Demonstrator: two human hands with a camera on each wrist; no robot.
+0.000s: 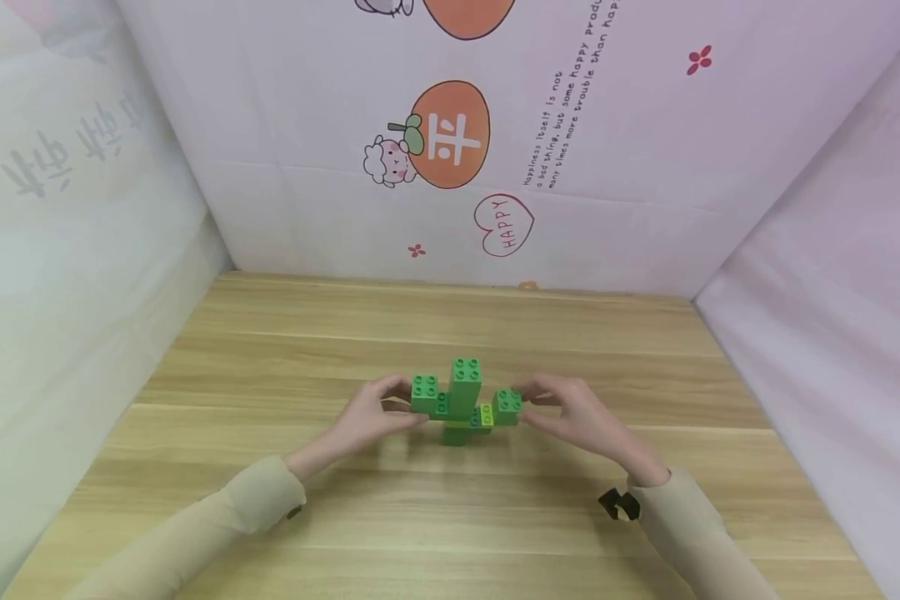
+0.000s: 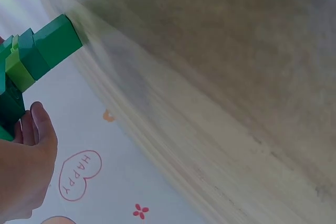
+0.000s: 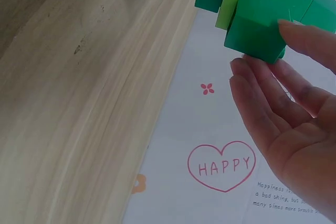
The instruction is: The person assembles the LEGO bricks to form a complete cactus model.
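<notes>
A cactus-shaped model of toy building bricks (image 1: 462,400), mostly green with a few lime pieces, stands upright on the wooden table. It has a tall middle column and a shorter raised block on each side. My left hand (image 1: 375,410) pinches the left side block between thumb and fingers. On the other side, my right hand (image 1: 576,417) holds the right block (image 3: 257,27), thumb on one face and fingertips against another. The left wrist view shows the base brick (image 2: 56,40) down at the tabletop, while the left thumb (image 2: 42,119) lies close under the side block.
The wooden tabletop (image 1: 450,517) is bounded by a printed white cloth (image 1: 607,233) at the back and plain-looking cloth sides left and right. A small black piece (image 1: 619,504) shows beside the right cuff.
</notes>
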